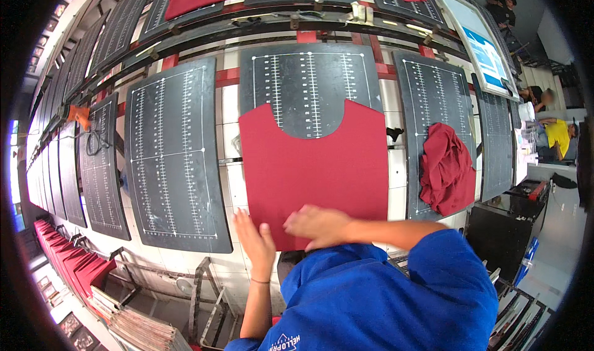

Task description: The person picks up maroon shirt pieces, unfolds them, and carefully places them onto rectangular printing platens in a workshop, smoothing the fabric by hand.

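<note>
Now the cloth (315,181) is supported flat by the board (333,82) beneath; left hand (255,239) straightened at its edge, right hand (320,226) flattened over it, nothing gripped.

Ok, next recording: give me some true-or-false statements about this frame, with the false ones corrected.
1. The flat red fabric has a curved cut-out on its far edge. True.
2. The left hand is clenched. False: its fingers are extended, by the fabric's left edge.
3. The crumpled red cloth lies on a dark board to the right. True.
4. The right sleeve is yellow. False: it is blue.
</note>
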Motion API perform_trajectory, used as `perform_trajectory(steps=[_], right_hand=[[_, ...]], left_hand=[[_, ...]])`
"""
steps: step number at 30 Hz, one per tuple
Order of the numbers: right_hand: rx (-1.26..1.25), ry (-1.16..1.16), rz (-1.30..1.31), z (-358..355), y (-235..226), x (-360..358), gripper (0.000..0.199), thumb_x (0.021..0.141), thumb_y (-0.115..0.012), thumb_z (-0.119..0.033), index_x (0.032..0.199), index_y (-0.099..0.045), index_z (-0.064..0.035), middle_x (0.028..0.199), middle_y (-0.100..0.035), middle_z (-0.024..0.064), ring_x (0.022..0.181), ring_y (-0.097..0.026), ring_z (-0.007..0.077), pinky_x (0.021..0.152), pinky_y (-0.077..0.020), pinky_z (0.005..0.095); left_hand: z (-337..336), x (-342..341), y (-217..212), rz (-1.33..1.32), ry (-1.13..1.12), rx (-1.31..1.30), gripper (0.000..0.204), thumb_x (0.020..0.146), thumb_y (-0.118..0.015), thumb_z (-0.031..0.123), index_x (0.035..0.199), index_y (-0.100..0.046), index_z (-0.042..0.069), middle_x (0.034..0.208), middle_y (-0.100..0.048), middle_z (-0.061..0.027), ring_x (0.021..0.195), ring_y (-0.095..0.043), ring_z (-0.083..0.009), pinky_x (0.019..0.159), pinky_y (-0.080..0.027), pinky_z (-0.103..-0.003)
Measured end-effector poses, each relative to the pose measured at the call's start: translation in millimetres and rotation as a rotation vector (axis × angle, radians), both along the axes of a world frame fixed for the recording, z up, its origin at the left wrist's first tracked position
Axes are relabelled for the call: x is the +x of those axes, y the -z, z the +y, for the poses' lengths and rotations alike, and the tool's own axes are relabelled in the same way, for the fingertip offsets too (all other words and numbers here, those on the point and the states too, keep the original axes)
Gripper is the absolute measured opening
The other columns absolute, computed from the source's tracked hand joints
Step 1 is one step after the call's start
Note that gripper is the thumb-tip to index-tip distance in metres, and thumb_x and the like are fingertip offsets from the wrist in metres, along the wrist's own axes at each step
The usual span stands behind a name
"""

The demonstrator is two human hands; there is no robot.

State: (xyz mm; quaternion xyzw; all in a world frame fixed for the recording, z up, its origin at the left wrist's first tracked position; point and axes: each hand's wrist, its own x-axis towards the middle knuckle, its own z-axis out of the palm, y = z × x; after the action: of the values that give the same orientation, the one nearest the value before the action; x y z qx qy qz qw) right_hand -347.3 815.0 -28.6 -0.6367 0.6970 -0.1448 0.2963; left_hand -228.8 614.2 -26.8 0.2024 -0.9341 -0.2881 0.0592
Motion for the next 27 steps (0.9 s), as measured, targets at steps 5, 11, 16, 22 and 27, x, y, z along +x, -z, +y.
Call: perform_trajectory(steps=[5, 11, 16, 22, 27], right_hand=[[-0.007, 0.545, 0.538, 93, 9, -216, 0.080, 0.091, -0.046, -0.055, 0.147, -0.028, -0.0020, 0.155, -0.027, 0.0133, 0.144, -0.021, 0.0325, 0.119, -0.0107, 0.0482], [-0.046, 0.714, 0.512, 111, 6, -151, 0.078, 0.088, -0.052, -0.050, 0.144, -0.032, 0.0009, 0.152, -0.031, 0.0178, 0.143, -0.021, 0.0357, 0.117, -0.0134, 0.0521], [-0.052, 0.465, 0.109, 157, 13, 90, 0.069, 0.090, -0.053, -0.051, 0.144, -0.037, -0.0087, 0.150, -0.036, 0.0107, 0.139, -0.034, 0.0295, 0.113, -0.0227, 0.0549], [-0.230, 0.971, -0.159, 181, 1, 77, 0.043, 0.095, -0.053, -0.036, 0.125, -0.059, -0.0059, 0.128, -0.059, 0.0142, 0.118, -0.055, 0.0302, 0.101, -0.0417, 0.0441], [-0.245, 1.721, 0.412, 264, -32, 40, 0.030, 0.084, -0.066, -0.023, 0.105, -0.061, -0.0026, 0.088, -0.061, 0.0125, 0.084, -0.057, 0.0321, 0.076, -0.0443, 0.0435]], left_hand=[[98, -7, 12, -0.249, 0.473, -0.107, 0.074, 0.088, -0.060, 0.036, 0.145, -0.033, -0.003, 0.152, -0.029, -0.0219, 0.143, -0.019, -0.0412, 0.115, -0.012, -0.056], [102, -102, 9, -0.142, 0.526, -0.250, 0.070, 0.091, -0.053, 0.042, 0.143, -0.037, -0.001, 0.151, -0.033, -0.0183, 0.143, -0.021, -0.0392, 0.115, -0.013, -0.056], [94, -182, 26, 0.032, 0.339, -0.389, 0.069, 0.092, -0.051, 0.041, 0.143, -0.036, -0.003, 0.150, -0.034, -0.0195, 0.141, -0.025, -0.0390, 0.115, -0.018, -0.052], [188, -96, 4, -0.098, 0.815, -0.298, 0.073, 0.091, -0.052, 0.044, 0.143, -0.033, -0.004, 0.150, -0.033, -0.0221, 0.141, -0.027, -0.0385, 0.115, -0.018, -0.052], [289, -40, 14, 0.109, 1.401, -0.179, 0.073, 0.092, -0.043, 0.057, 0.143, -0.037, 0.005, 0.149, -0.037, -0.0145, 0.142, -0.028, -0.0304, 0.114, -0.023, -0.050]])
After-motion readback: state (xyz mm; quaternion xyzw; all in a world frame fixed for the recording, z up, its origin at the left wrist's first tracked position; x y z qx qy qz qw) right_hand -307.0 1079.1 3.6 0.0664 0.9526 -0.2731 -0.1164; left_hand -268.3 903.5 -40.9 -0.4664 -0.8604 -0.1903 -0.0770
